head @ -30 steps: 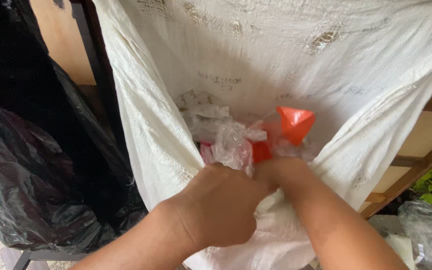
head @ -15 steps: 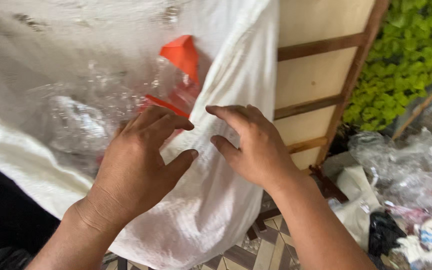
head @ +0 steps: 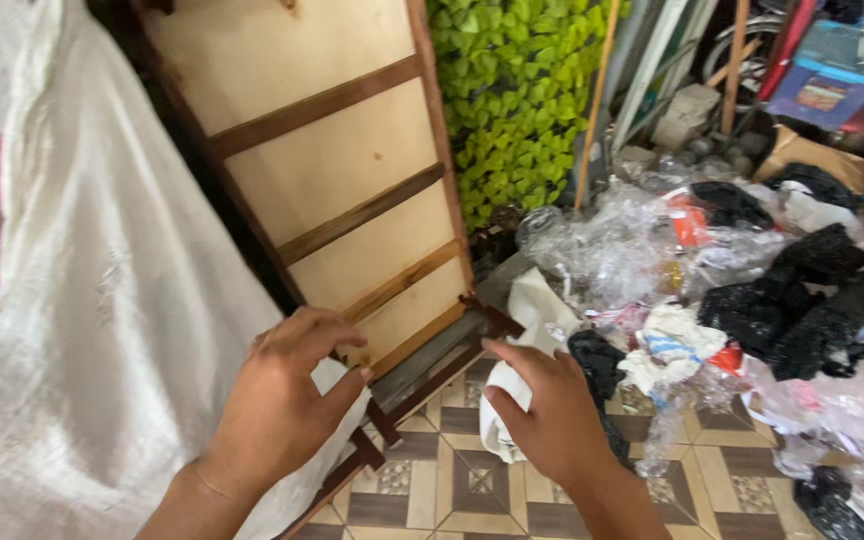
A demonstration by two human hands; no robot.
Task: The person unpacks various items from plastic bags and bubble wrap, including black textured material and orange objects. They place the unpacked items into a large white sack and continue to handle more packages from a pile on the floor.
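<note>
The left hand [head: 277, 415] rests loose and empty against the white woven sack [head: 102, 330], its grip apart; the right hand [head: 552, 415], fingers spread and holding nothing, hovers over the tiled floor [head: 452, 490] toward the pile of plastic waste [head: 732, 300] beyond; the wooden panel [head: 342, 190] leans behind.
</note>
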